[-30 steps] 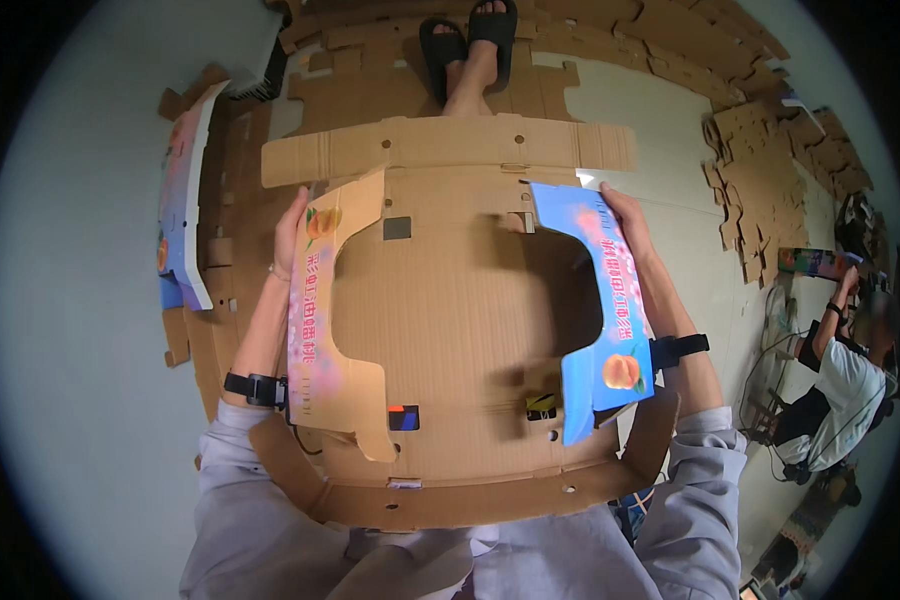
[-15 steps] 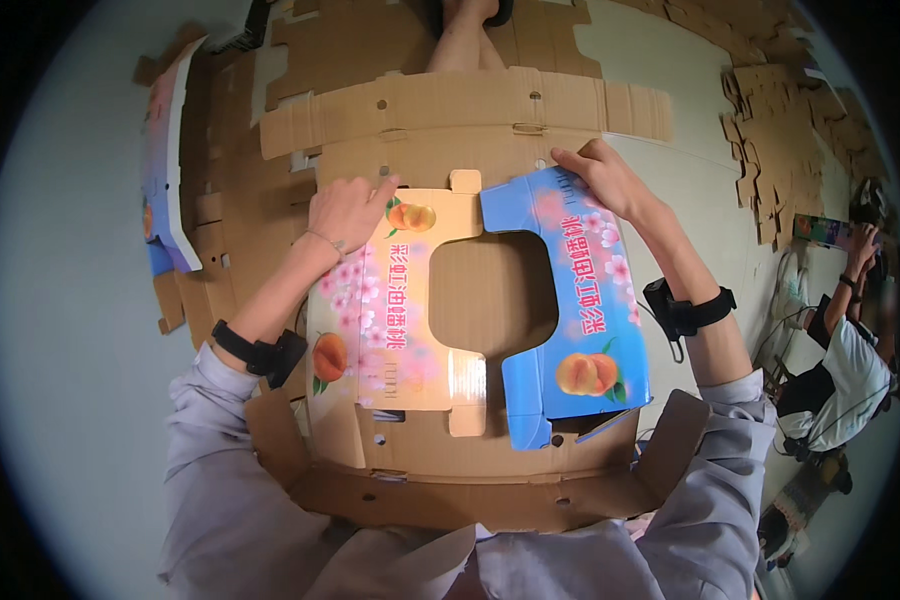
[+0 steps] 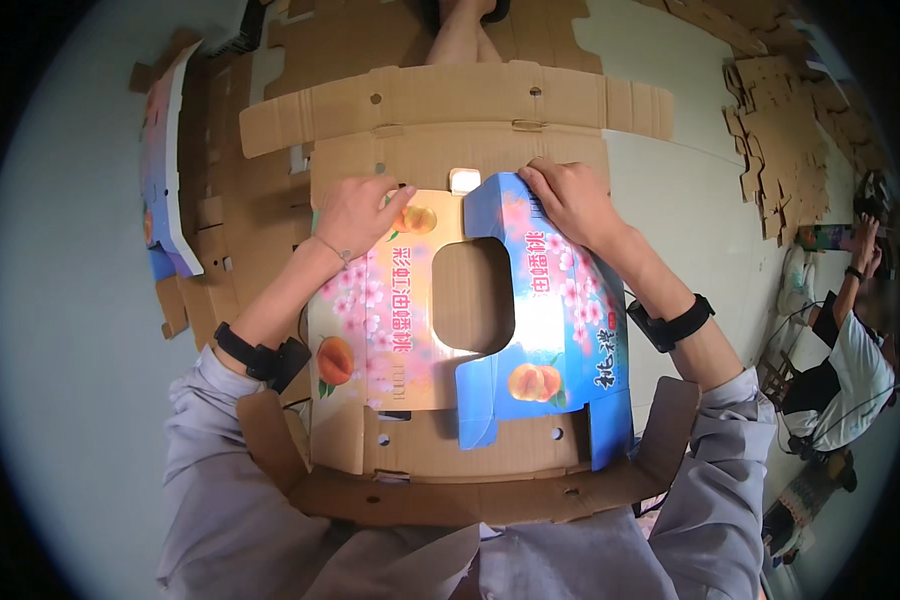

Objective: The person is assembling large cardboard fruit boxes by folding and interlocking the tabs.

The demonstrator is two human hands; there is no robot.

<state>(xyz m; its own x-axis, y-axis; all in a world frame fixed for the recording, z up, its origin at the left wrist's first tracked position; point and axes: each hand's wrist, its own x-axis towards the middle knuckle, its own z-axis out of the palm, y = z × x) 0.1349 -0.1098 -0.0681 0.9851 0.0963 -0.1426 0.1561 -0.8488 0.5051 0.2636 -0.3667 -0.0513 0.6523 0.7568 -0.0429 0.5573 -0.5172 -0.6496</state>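
Carton blank [image 3: 450, 330], printed w/ peaches and blossoms, is lying flat at frame centre on a stack of plain cardboard sheets [image 3: 270, 230]; its two printed flaps are being folded inward over the brown base. Left flap [image 3: 380, 310] (pink/cream) is lying nearly flat, long axis running 12–6 o'clock; right flap [image 3: 555, 310] (blue) is tilting up along the same axis, overlapping the other near the 6 o'clock end. A rounded cut-out window is sitting between them. Left hand [image 3: 355, 212] is pressing palm-down, fingers spread, on the 12 o'clock end of its flap. Right hand [image 3: 570, 205] is curling fingers over the 12 o'clock edge of its flap, gripping it. Both hands are equally near the top fold line; flaps extend toward 6 o'clock from them. Another person [image 3: 850, 350] is sitting at 3 o'clock, well apart.
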